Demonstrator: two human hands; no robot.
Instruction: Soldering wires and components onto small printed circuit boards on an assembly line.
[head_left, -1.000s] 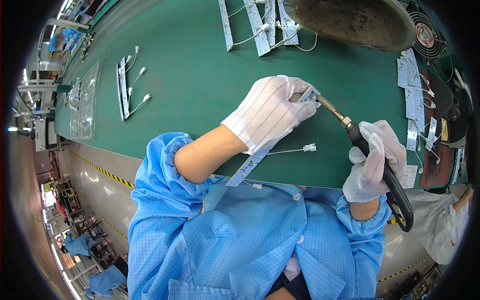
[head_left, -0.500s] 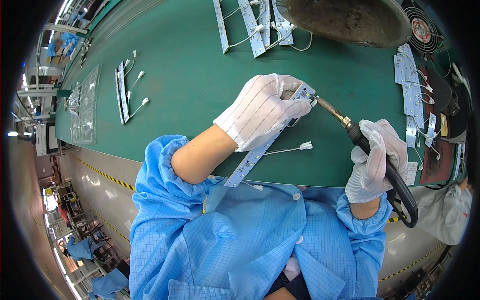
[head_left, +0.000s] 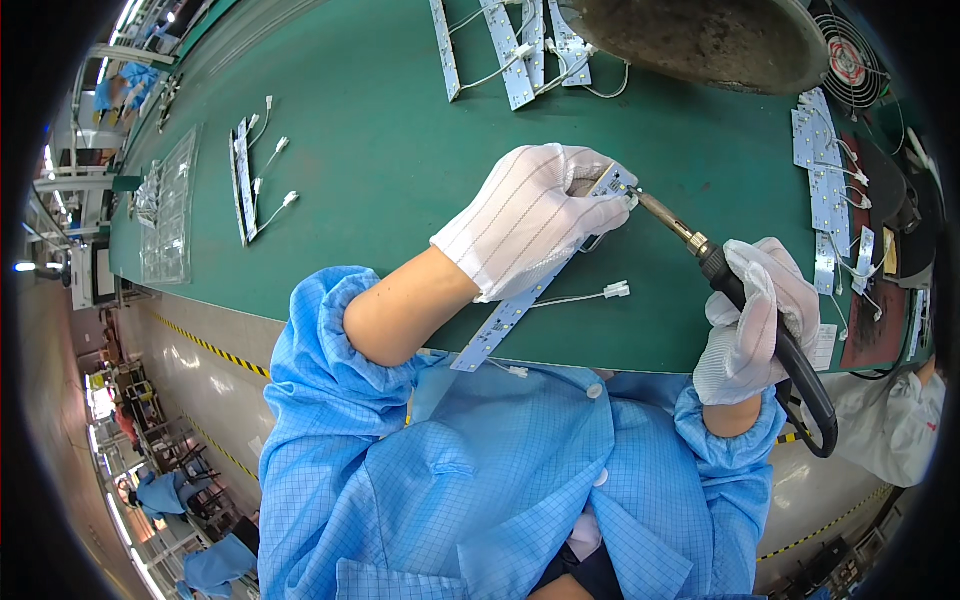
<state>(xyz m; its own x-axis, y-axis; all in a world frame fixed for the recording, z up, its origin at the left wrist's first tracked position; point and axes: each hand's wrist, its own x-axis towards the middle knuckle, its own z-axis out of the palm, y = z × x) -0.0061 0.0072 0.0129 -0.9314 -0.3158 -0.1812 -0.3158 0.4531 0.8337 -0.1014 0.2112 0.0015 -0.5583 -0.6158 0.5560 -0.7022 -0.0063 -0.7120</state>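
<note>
Light strip [head_left: 497,334], pale blue with small square lamps, lies at a slant just right of the middle of the frame, its lower end by the near table edge, its upper end poking out past the fingers. Left hand [head_left: 540,215], in a white striped glove, covers the strip's middle and pinches the upper end between thumb and fingers. A white plug [head_left: 617,290] on a thin wire rests to the right of the strip. Right hand [head_left: 755,330], also gloved, at centre right, wraps closed around the black handle of a soldering iron [head_left: 722,278]; its metal tip points up-left to the strip's upper end, touching or just beside it, too small to tell. Green table [head_left: 370,150] beneath. More strips with wires [head_left: 515,60] at top centre; another group [head_left: 827,190] at right; a few narrow ones [head_left: 242,185] at left, near a clear plastic tray [head_left: 170,225]. Large dark hood [head_left: 700,45] at upper right, a round fan [head_left: 848,62] just beside it. Wearer's blue checked coat [head_left: 480,470] fills bottom centre. Black-and-yellow floor tape [head_left: 215,345] at lower left.
</note>
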